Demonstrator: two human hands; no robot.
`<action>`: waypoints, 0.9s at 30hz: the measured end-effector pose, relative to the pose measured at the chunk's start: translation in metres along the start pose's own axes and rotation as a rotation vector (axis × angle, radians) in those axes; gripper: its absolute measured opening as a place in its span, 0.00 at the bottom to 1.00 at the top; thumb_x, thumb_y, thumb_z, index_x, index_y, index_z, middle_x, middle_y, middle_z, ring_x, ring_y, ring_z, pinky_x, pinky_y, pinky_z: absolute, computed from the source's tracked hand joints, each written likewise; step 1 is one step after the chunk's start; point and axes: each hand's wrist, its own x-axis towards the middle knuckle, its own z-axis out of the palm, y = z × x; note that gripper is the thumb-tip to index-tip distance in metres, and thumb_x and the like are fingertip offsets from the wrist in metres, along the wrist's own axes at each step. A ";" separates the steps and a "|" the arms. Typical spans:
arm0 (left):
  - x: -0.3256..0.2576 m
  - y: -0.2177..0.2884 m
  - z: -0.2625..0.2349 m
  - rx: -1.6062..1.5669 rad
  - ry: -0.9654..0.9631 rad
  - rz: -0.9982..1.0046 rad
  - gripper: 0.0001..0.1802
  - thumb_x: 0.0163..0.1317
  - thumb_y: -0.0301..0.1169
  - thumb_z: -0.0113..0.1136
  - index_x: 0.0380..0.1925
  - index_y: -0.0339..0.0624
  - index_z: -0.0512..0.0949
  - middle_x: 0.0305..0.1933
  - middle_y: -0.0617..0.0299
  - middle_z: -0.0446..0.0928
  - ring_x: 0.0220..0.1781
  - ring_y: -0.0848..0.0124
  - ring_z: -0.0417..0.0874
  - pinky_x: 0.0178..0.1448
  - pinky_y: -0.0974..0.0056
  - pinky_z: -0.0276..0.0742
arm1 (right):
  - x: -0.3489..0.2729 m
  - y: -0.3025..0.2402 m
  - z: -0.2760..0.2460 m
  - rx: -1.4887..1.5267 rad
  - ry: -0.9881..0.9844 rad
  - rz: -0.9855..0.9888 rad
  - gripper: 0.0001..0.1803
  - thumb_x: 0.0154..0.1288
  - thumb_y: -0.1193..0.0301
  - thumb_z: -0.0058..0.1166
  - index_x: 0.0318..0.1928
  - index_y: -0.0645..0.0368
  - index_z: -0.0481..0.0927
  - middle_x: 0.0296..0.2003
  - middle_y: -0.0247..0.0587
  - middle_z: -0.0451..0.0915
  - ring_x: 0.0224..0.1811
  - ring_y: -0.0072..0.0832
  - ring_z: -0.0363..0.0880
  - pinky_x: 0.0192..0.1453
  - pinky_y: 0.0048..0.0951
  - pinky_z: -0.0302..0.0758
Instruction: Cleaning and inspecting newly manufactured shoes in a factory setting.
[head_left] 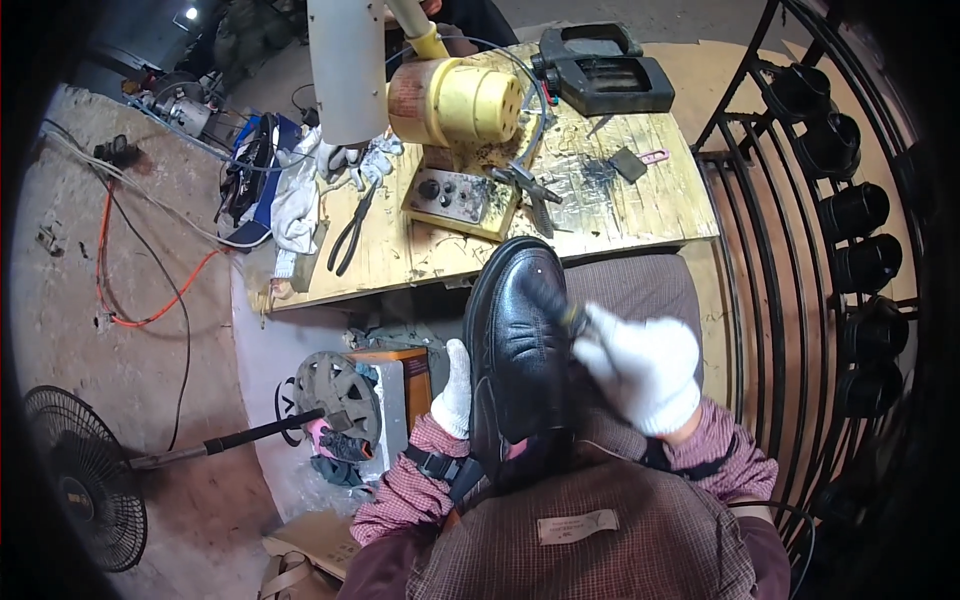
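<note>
A black leather shoe (528,330) stands toe-up over my lap, its toe pointing at the workbench. My left hand (456,393), in a white glove, grips its left side near the heel, thumb up along the edge; the other fingers are hidden behind the shoe. In a white glove too, my right hand (640,365) is closed round a dark brush-like tool (553,303). The tool's end lies over the right side of the shoe's upper; motion blurs it, so contact is hard to judge.
Ahead is a wooden workbench (640,215) with a knobbed control box (448,195), pliers (530,185), long-handled pincers (355,228), a yellow cup-shaped device (455,103) and a black plastic container (610,80). A shoe rack (740,165) stands right, a fan (85,480) left.
</note>
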 end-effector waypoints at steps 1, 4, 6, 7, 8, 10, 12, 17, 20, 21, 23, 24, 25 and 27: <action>0.001 0.002 0.001 -0.003 -0.012 0.010 0.58 0.63 0.79 0.40 0.79 0.45 0.60 0.77 0.48 0.67 0.76 0.53 0.71 0.81 0.47 0.66 | -0.006 0.000 0.002 -0.025 -0.083 -0.013 0.19 0.66 0.61 0.66 0.53 0.57 0.86 0.23 0.41 0.83 0.21 0.38 0.83 0.28 0.37 0.77; -0.006 -0.003 -0.020 -0.180 -0.021 -0.050 0.59 0.62 0.81 0.37 0.77 0.43 0.60 0.73 0.43 0.69 0.72 0.49 0.74 0.78 0.45 0.69 | 0.021 0.021 0.018 -0.018 0.135 -0.015 0.18 0.66 0.61 0.66 0.52 0.56 0.87 0.24 0.43 0.83 0.23 0.39 0.84 0.29 0.38 0.77; 0.000 -0.006 -0.044 -0.338 -0.050 -0.118 0.61 0.62 0.82 0.35 0.76 0.40 0.60 0.69 0.38 0.72 0.68 0.45 0.76 0.74 0.43 0.73 | 0.055 0.059 0.038 -0.020 0.212 0.176 0.13 0.72 0.60 0.61 0.48 0.55 0.85 0.27 0.46 0.84 0.28 0.43 0.85 0.33 0.41 0.79; 0.003 -0.009 -0.055 -0.293 0.013 -0.067 0.62 0.59 0.83 0.37 0.75 0.39 0.62 0.65 0.37 0.74 0.65 0.45 0.79 0.71 0.43 0.75 | 0.066 0.091 0.060 -0.165 0.247 0.249 0.16 0.75 0.55 0.55 0.50 0.51 0.85 0.27 0.45 0.84 0.28 0.46 0.85 0.32 0.46 0.79; 0.004 -0.011 -0.061 -0.250 0.083 -0.008 0.64 0.57 0.85 0.39 0.73 0.38 0.63 0.62 0.37 0.76 0.61 0.44 0.81 0.68 0.42 0.78 | 0.077 0.113 0.069 -0.163 0.291 0.257 0.18 0.74 0.55 0.56 0.55 0.51 0.84 0.29 0.44 0.85 0.31 0.45 0.85 0.35 0.45 0.80; 0.015 0.002 -0.064 -0.017 0.209 0.112 0.66 0.53 0.87 0.42 0.72 0.37 0.64 0.60 0.36 0.77 0.58 0.42 0.82 0.64 0.42 0.80 | 0.094 0.148 0.089 -0.254 0.228 0.161 0.23 0.73 0.54 0.56 0.61 0.51 0.81 0.37 0.45 0.86 0.38 0.44 0.86 0.42 0.45 0.80; 0.016 0.018 -0.060 -0.172 0.122 0.246 0.64 0.56 0.85 0.41 0.70 0.36 0.66 0.58 0.35 0.78 0.55 0.41 0.83 0.60 0.41 0.82 | 0.115 0.159 0.097 -0.271 0.108 0.126 0.27 0.72 0.53 0.56 0.66 0.51 0.78 0.47 0.46 0.85 0.45 0.45 0.86 0.50 0.46 0.80; 0.024 0.056 -0.035 -0.239 0.244 0.386 0.55 0.62 0.82 0.40 0.64 0.39 0.71 0.49 0.43 0.81 0.46 0.47 0.85 0.53 0.44 0.85 | 0.138 0.191 0.113 -0.447 0.140 0.140 0.34 0.66 0.57 0.63 0.71 0.51 0.73 0.62 0.49 0.79 0.61 0.54 0.79 0.65 0.51 0.75; 0.037 0.073 -0.043 -0.286 0.069 0.490 0.55 0.61 0.80 0.43 0.73 0.49 0.67 0.65 0.46 0.76 0.61 0.49 0.81 0.68 0.43 0.80 | 0.144 0.220 0.128 -0.481 0.001 0.197 0.31 0.68 0.61 0.59 0.70 0.52 0.73 0.63 0.49 0.79 0.60 0.54 0.80 0.63 0.51 0.77; 0.036 0.071 -0.038 -0.210 0.160 0.468 0.54 0.63 0.80 0.43 0.65 0.39 0.71 0.55 0.47 0.80 0.51 0.52 0.84 0.56 0.48 0.85 | 0.144 0.229 0.132 -0.569 0.009 0.178 0.28 0.71 0.65 0.54 0.70 0.53 0.73 0.58 0.51 0.82 0.55 0.52 0.84 0.59 0.49 0.80; 0.028 0.066 -0.037 -0.110 0.147 0.368 0.56 0.62 0.81 0.43 0.67 0.40 0.70 0.59 0.48 0.78 0.56 0.52 0.83 0.60 0.48 0.83 | 0.146 0.234 0.118 -0.452 -0.003 0.194 0.25 0.73 0.65 0.52 0.68 0.54 0.75 0.56 0.51 0.83 0.53 0.51 0.85 0.58 0.47 0.80; 0.021 0.064 -0.039 -0.020 0.132 0.294 0.58 0.60 0.82 0.42 0.70 0.41 0.68 0.64 0.49 0.77 0.60 0.53 0.82 0.65 0.48 0.81 | 0.147 0.231 0.108 -0.334 -0.001 0.183 0.23 0.74 0.66 0.49 0.67 0.54 0.76 0.53 0.52 0.85 0.51 0.50 0.86 0.57 0.46 0.81; 0.013 0.057 -0.043 0.084 0.171 0.276 0.60 0.61 0.82 0.40 0.75 0.41 0.64 0.70 0.49 0.73 0.66 0.52 0.79 0.72 0.48 0.76 | 0.148 0.207 0.092 -0.194 0.169 0.225 0.21 0.77 0.65 0.48 0.65 0.55 0.78 0.51 0.52 0.86 0.50 0.49 0.86 0.56 0.45 0.82; -0.003 0.038 -0.035 0.262 0.243 0.247 0.57 0.65 0.77 0.44 0.78 0.41 0.60 0.75 0.50 0.69 0.73 0.54 0.73 0.79 0.50 0.69 | 0.140 0.170 0.063 0.119 0.389 0.189 0.20 0.77 0.62 0.51 0.63 0.56 0.80 0.52 0.51 0.86 0.53 0.48 0.86 0.57 0.43 0.81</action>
